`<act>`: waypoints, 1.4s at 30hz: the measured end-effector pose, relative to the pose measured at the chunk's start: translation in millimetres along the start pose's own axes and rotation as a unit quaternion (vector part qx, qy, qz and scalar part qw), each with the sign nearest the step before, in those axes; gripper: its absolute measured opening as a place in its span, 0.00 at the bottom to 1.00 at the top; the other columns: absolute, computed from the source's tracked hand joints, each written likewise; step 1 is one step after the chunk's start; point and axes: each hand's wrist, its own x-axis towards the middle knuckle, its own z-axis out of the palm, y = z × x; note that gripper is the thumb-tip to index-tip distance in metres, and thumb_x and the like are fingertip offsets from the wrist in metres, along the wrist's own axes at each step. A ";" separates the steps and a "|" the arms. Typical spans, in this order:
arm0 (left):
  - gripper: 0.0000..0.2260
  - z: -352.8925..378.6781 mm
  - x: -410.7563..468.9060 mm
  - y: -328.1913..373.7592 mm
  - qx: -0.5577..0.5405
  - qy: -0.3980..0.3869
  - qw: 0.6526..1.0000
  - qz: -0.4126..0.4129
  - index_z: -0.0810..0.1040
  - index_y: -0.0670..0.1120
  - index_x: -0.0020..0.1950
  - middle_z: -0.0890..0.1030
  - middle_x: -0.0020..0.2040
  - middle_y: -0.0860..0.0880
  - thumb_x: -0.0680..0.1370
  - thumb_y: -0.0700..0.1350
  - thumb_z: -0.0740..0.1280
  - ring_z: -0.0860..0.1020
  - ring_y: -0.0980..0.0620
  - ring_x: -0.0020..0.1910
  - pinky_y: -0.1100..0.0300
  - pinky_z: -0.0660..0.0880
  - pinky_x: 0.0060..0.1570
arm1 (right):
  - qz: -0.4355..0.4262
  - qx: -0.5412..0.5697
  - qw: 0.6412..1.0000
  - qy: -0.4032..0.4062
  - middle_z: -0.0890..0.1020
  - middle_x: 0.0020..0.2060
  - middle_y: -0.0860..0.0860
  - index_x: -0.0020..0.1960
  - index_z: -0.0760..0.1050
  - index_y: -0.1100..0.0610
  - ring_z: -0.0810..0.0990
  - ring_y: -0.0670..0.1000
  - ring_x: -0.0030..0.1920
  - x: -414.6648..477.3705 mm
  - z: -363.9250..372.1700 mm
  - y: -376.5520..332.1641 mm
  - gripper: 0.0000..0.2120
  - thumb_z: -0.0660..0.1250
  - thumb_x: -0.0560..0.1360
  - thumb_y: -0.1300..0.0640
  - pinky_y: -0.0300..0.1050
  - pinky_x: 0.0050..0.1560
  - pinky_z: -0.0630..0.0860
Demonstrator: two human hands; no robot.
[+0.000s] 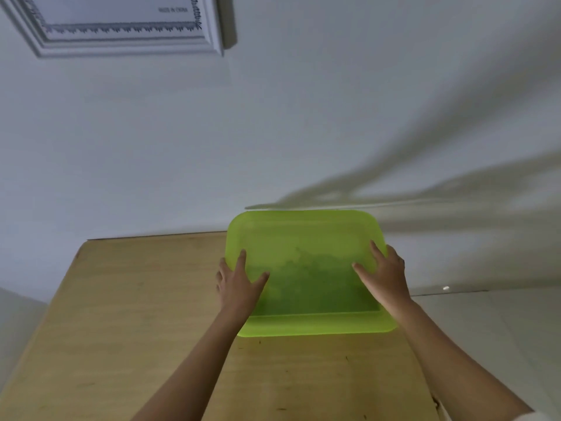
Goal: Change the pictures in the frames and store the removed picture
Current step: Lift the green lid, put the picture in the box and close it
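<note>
Nearest the camera, two bare forearms reach up from the bottom edge of the frame across a pale wooden tabletop (pixel 151 314). They end at a translucent green box (pixel 303 235) that stands at the tabletop's far edge, right of centre. The box's long axis runs left to right across the picture, and each short end has a hand on it. The left hand (pixel 238 284) lies over the left rim, its thumb and forefinger spread flat on the top and its outer fingers falling past the edge. The right hand (pixel 387 276) mirrors it on the right rim, thumb pointing inward and fingers straight along the side. Each grip therefore looks spread and flat against the box rather than clamped, though the view does not show whether any fingers hook under the rim. Something dark shows dimly through the green plastic, but it cannot be made out as a stored picture. Beyond the box rises a plain white wall (pixel 303 117) crossed by long shadows. The white moulded picture frame (pixel 127 44) is against that wall in the upper left corner, well apart from both hands and up and to the left of the box. The left hand is probably the nearer one for any reach back toward it.
</note>
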 end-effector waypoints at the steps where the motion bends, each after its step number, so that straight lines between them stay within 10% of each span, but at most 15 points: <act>1: 0.35 2.7 0.6 1.3 -0.001 0.003 1.000 -0.001 0.57 0.54 0.75 0.53 0.74 0.39 0.73 0.58 0.68 0.56 0.38 0.72 0.46 0.60 0.68 | -0.003 0.002 1.000 -0.001 0.55 0.74 0.59 0.75 0.55 0.51 0.51 0.58 0.74 2.3 0.3 3.5 0.33 0.64 0.75 0.45 0.54 0.70 0.57; 17: 0.44 -2.0 17.2 -23.6 -0.082 -0.040 0.996 0.024 0.53 0.58 0.75 0.69 0.67 0.43 0.66 0.62 0.73 0.68 0.44 0.67 0.50 0.67 0.62 | -0.026 0.050 0.998 0.014 0.58 0.73 0.51 0.76 0.52 0.50 0.66 0.54 0.69 13.4 6.2 38.9 0.31 0.57 0.77 0.42 0.51 0.62 0.69; 42: 0.42 10.2 13.4 -20.4 -0.046 -0.021 0.999 0.000 0.50 0.63 0.74 0.69 0.59 0.45 0.66 0.67 0.68 0.71 0.41 0.62 0.47 0.70 0.58 | -0.007 -0.017 0.999 -0.026 0.62 0.70 0.52 0.76 0.47 0.45 0.73 0.56 0.61 37.6 -0.7 42.5 0.30 0.52 0.78 0.39 0.51 0.53 0.71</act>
